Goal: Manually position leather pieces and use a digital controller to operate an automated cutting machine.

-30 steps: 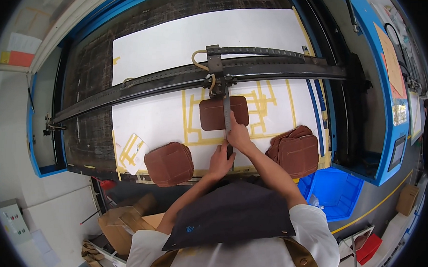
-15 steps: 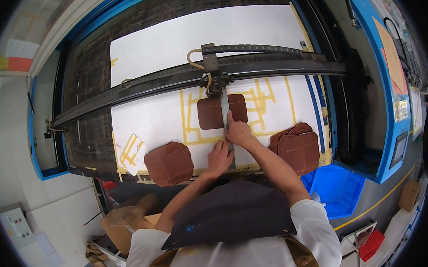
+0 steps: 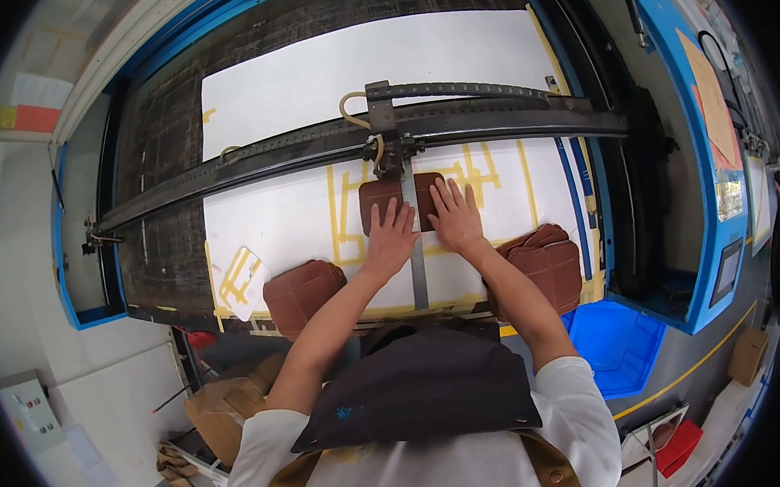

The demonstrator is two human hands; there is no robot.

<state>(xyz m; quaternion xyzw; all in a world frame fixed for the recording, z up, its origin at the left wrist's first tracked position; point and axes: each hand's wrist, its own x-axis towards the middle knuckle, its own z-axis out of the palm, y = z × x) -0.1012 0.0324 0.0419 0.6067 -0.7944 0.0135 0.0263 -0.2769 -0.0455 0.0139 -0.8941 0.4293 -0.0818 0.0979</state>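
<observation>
White work surface (image 3: 268, 211), yellow tape lines on its near half; one brown piece (image 3: 380, 192), flat, rounded corners, placed midway between the surface's left and right edges, just on the near side of a dark crossbeam (image 3: 511, 125); one metal ruler (image 3: 419, 285), laid across the brown piece and running to the surface's near edge, its far end by the carriage (image 3: 393, 151) on the crossbeam.

Left hand (image 3: 392, 237): palm down, fingers a little apart, tips on the piece's left part; thumb beside the ruler, contact not clear. Right hand (image 3: 456, 220): palm down, fingers fanned wide, tips on the piece's right part; neither hand visibly grips anything.

Also: one stack of brown pieces (image 3: 299, 293) overlapping the near edge, toward the left corner, partly behind the left forearm; a second brown stack (image 3: 547, 274) at the near right corner; one white card with yellow tape (image 3: 243, 284), near left corner; blue strips (image 3: 572, 196), along the right edge; one blue bin (image 3: 618, 352), beyond the near right corner.
</observation>
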